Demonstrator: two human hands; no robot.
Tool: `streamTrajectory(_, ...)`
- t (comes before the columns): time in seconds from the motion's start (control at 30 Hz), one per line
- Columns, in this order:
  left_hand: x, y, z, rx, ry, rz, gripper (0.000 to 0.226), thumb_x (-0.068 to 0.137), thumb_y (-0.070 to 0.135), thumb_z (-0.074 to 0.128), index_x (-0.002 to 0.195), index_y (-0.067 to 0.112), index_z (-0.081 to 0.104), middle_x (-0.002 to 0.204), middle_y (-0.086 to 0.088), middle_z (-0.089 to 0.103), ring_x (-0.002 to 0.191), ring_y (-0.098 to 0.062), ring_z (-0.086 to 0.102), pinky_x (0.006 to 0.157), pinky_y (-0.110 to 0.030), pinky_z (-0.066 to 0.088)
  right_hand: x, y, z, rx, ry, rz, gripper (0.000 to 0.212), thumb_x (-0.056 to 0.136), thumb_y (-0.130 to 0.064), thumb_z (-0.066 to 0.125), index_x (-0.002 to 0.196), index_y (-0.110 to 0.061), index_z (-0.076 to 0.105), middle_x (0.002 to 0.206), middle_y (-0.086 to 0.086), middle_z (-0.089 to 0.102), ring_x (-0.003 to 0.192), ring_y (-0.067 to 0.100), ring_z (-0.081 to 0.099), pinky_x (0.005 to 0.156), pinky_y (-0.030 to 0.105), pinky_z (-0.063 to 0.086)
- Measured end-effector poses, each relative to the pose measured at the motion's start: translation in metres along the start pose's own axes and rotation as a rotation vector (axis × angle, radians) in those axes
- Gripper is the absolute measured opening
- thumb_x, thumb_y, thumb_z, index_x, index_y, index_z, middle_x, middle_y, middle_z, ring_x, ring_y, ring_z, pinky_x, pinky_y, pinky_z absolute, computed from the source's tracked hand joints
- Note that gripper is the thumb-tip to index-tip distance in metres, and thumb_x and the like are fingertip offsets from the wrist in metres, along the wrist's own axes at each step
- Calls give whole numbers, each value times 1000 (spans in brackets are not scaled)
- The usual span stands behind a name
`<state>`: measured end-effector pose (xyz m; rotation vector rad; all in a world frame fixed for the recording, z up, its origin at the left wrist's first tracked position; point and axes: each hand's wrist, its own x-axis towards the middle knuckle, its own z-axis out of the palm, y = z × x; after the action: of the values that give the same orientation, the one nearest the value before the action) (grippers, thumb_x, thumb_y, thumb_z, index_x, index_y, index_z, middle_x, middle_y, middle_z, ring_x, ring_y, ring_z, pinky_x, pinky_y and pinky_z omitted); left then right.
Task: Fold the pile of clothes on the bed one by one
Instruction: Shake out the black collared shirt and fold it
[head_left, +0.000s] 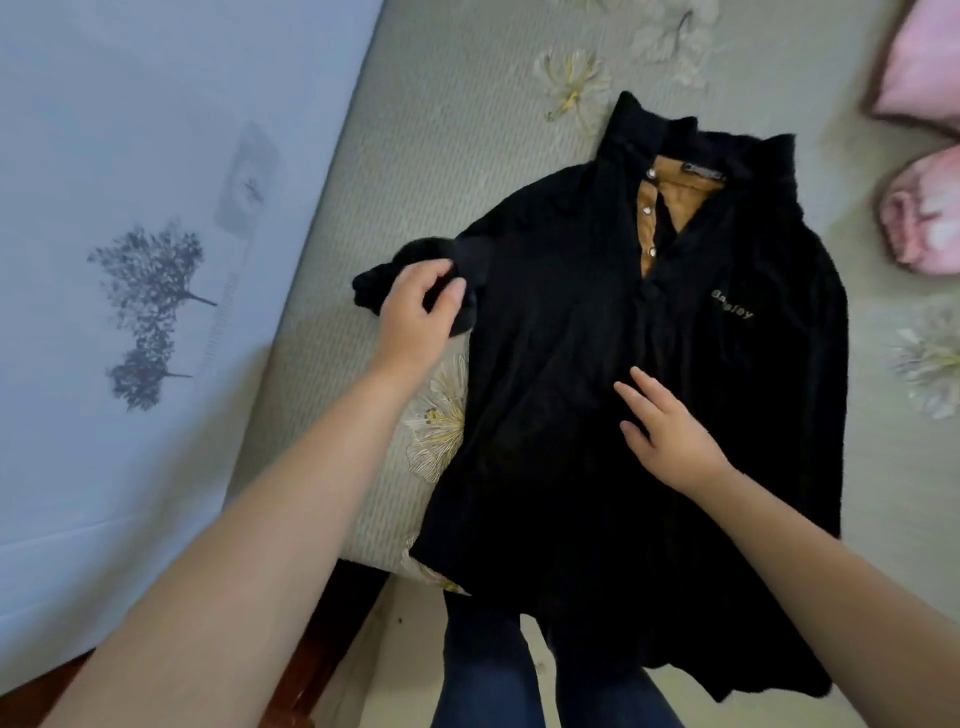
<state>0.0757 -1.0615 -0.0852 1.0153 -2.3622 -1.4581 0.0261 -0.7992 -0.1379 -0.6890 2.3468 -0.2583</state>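
1. Looking down from the head view, I see a black jacket (597, 415) spread face up on the bed (441, 156), collar toward the far side, hem hanging over the near edge.
2. Jacket has a tan lining (670, 202) showing at the open neck, silver snaps along the placket, pale lettering (732, 306) on the chest.
3. Left hand (415, 312) is at the jacket's left sleeve (410, 265), which lies bunched up toward the bed's left edge; thumb and fingers curl around the cuff fabric, so I read it as gripping the sleeve, though dark cloth hides the fingertips.
4. Right hand (670, 431) rests flat on the jacket's middle front, fingers straight and slightly spread, holding nothing.
5. Right sleeve of the jacket lies down along the body's right side.
6. Bed cover is grey-green with pale flower prints (571, 83); one print shows just left of the jacket's lower body.
7. Pink clothes (919, 218) lie near the bed's far right corner, well apart from the jacket.
8. Blue-grey wall panel (130, 260) with a tree print runs along the bed's left edge.
9. Dark jeans legs (488, 675) show below the bed's near edge.
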Motion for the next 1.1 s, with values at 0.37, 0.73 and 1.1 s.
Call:
streamTrajectory(0.37,-15,67,119,182,-917,71,32,91,16,55,122,8,57,125,-5,57,118,-15,51,94,-17,38,-76,75,-6,355,465,533,31,90,-11,53,117,4,57,110,19,61,104,34,57,83,33,42)
streamTrajectory(0.73,72,-3,87,978,-608,367,56,87,13,57,137,-2,35,142,-21,35,133,-33,30,111,-39,24,-29,112,-9,230,453,777,51,82,-15,63,131,-12,49,142,18,37,134,32,27,103,46,30)
streamTrajectory(1.1,123,13,96,685,-515,409,21,89,-5,43,94,-11,63,114,-25,58,118,-38,46,98,-36,31,-19,152,-69,1035,696,787,36,73,11,38,61,-16,60,42,-1,50,41,13,46,40,18,37)
